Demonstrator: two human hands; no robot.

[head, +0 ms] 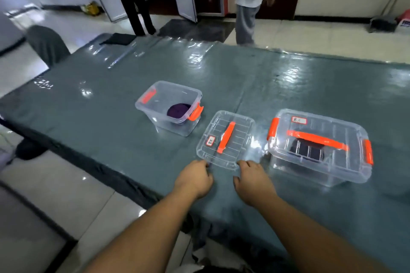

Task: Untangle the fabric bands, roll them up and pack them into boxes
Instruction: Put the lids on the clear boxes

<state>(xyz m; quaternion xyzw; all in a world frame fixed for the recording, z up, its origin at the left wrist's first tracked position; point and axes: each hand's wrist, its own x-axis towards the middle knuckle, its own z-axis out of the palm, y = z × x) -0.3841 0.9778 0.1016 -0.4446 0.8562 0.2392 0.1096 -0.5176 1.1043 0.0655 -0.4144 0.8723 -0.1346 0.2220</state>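
Note:
A clear lid (237,126) with an orange handle lies flat on the table between two boxes. My left hand (195,180) has its fingers curled at the lid's near left corner and grips its edge. My right hand (253,180) touches the near right corner with its fingertips, thumb apart from the lid. An open clear box (155,108) behind and to the left holds a rolled purple band (177,110). The closed clear box (346,175) at right, with orange handle and latches, holds a rolled dark band (307,150).
The table (111,106) wears a grey-green cloth under glossy plastic; its left edge runs close to my left arm. A dark folded cloth (117,39) lies at the far end. A dark chair (46,44) stands far left. Two people (246,6) stand beyond the table.

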